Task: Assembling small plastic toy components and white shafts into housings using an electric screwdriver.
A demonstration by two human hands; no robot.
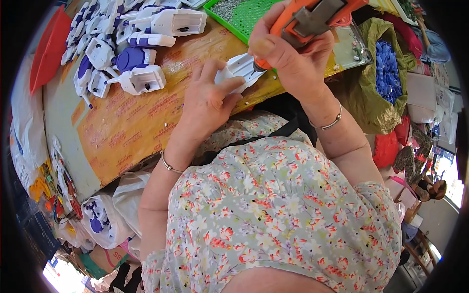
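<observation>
My right hand is closed around an orange and grey electric screwdriver, held above the front edge of the table. The nose of the tool meets a white plastic shell that lies on the table; its exact contact point is too small to make out. My left hand grips the near-left end of that shell between thumb and fingers, steadying it against the tabletop. Left of it sits a heap of similar white and purple plastic parts, some with a hollow side and small black pieces inside.
A green tray with small grey metal bits stands at the far side. The table is covered with yellow-brown tape. A sack of blue parts is at the right, a red container at the far left, and white bags below the left edge.
</observation>
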